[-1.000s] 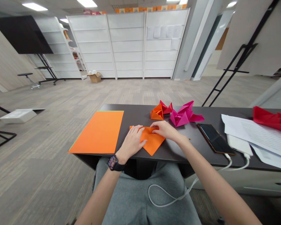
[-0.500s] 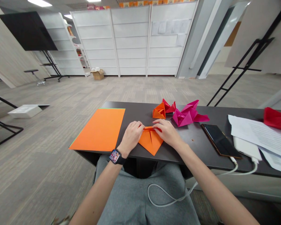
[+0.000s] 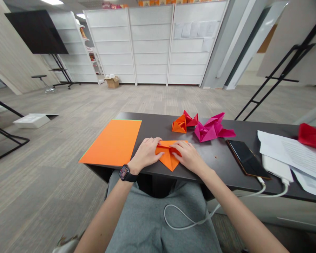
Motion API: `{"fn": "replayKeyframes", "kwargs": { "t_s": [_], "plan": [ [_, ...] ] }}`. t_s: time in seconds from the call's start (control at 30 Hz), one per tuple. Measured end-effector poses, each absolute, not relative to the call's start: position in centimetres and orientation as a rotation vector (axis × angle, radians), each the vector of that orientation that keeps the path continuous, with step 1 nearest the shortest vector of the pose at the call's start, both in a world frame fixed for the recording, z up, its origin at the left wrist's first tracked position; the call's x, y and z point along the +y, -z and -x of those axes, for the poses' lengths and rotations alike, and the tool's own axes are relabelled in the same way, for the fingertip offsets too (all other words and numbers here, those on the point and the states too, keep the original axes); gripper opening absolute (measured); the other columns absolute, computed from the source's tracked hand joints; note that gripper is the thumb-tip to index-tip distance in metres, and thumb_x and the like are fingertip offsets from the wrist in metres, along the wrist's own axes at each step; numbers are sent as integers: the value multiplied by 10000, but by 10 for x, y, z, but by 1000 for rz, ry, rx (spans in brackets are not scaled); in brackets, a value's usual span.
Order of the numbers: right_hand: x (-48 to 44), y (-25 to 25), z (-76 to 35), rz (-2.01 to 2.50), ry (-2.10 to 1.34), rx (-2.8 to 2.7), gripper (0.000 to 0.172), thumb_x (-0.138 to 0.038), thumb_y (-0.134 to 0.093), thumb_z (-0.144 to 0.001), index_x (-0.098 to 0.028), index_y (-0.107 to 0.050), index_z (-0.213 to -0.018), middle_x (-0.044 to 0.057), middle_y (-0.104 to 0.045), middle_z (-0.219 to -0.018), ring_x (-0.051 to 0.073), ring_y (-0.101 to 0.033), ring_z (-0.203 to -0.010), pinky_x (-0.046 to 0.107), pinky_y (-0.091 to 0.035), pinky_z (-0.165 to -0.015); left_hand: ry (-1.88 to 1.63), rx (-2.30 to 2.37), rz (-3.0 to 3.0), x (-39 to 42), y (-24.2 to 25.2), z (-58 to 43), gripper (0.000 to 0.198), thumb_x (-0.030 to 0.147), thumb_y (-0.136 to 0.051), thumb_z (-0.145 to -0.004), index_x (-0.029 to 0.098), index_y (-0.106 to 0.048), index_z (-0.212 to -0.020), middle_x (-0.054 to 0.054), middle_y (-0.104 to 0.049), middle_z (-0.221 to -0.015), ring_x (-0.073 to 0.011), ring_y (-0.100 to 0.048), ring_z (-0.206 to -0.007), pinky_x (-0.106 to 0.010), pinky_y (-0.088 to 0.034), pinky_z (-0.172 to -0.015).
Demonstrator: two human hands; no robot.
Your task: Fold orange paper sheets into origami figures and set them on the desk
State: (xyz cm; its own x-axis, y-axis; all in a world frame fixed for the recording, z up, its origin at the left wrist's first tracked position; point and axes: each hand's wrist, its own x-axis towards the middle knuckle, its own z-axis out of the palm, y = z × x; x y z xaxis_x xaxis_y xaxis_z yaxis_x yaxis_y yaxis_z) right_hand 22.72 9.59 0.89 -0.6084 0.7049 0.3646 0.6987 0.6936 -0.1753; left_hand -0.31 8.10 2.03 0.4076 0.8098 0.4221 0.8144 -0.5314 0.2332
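Between my hands a folded piece of orange origami paper (image 3: 171,162) lies near the front edge of the dark table (image 3: 158,123), one point toward me. My left hand (image 3: 147,151), with a smartwatch (image 3: 124,172) on its wrist, grips the paper's left side between thumb and fingers. On the right side my right hand (image 3: 186,154) is closed on the paper, fingers on the upper fold and thumb below. Fingers cover parts of both sides. Beyond the hands sit an orange folded paper piece (image 3: 179,124), a red one (image 3: 191,119) and a magenta one (image 3: 210,130).
Flat orange sheets (image 3: 113,142) lie at the table's left end. To the right are a phone (image 3: 246,158), a white power bank (image 3: 277,168), printed papers (image 3: 281,149) and a red folded piece (image 3: 312,135). A white cable (image 3: 183,227) loops over my lap.
A wider orange flap now shows along the top of the paper, beyond my fingers. Both thumbs have come down onto its nearer part. The view has shifted slightly.
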Motion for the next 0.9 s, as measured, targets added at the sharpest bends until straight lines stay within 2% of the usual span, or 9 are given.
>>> {"fn": "replayKeyframes", "kwargs": {
  "t_s": [0.1, 0.2, 0.23, 0.33, 0.47, 0.6, 0.77, 0.9],
  "plan": [
    [95, -3, -226, 1080, -1, -2464, 276, -148, -538, -914, -225, -626, -1164, 102, -668, -1161, 272, -619, -1072, 426, -466, -911, 743, -1474, 2592, 79, -23, 10, 309, 247, -668, -891, 197, -537, -1167, -65, -656, -1084, -247, -614, -1049, -413, -463, -974],
    [95, -2, -226, 1088, -14, -2443, 301, -135, -534, -909, -216, -613, -1188, 101, -667, -1170, 267, -622, -1066, 420, -472, -919, 594, -1323, 2583, 72, -22, 8, 107, 188, -566, -949, 182, -596, -1051, -86, -642, -1096, -252, -607, -1042, -403, -483, -939],
    [95, -2, -226, 1087, -25, -2442, 307, -135, -531, -910, -217, -608, -1196, 100, -669, -1173, 267, -621, -1073, 423, -472, -925, 542, -1282, 2608, 68, -22, 5, 100, 172, -521, -968, 178, -611, -1010, -85, -648, -1063, -244, -618, -1005, -393, -495, -912],
    [95, -2, -226, 1080, -38, -2433, 340, -144, -523, -915, -221, -586, -1240, 106, -669, -1207, 274, -613, -1118, 442, -464, -950, 524, -1261, 2715, 54, -18, -5, 194, 188, -449, -1005, 173, -642, -1024, -83, -672, -1053, -221, -644, -973, -369, -522, -894],
    [95, -1, -226, 1060, -34, -2425, 364, -151, -513, -925, -219, -565, -1278, 110, -670, -1228, 277, -602, -1161, 458, -452, -983, 650, -1273, 2811, 44, -12, -14, 270, 248, -454, -1015, 180, -618, -1218, -91, -637, -1315, -227, -583, -1243, -389, -450, -1092],
    [95, -1, -227, 1056, -50, -2417, 310, -153, -518, -927, -210, -605, -1219, 107, -683, -1186, 266, -620, -1125, 451, -465, -979, 622, -1259, 2883, 45, -8, -14, 328, 221, -441, -1010, 160, -586, -1297, -103, -599, -1400, -217, -533, -1333, -386, -402, -1153],
    [94, -2, -226, 1027, -17, -2438, 293, -155, -498, -944, -211, -651, -1187, 109, -701, -1190, 258, -646, -1106, 452, -493, -977, 654, -1259, 2896, 46, -8, -13, 346, 225, -473, -991, 182, -569, -1321, -101, -600, -1396, -222, -539, -1326, -407, -413, -1145],
    [92, -2, -227, 957, 36, -2489, 357, -104, -466, -935, -213, -686, -1194, 110, -697, -1238, 253, -652, -1127, 441, -518, -984, 644, -1279, 2900, 45, -8, -13, 321, 216, -487, -981, 183, -586, -1284, -98, -631, -1333, -223, -581, -1259, -400, -440, -1114]
  ]
}}
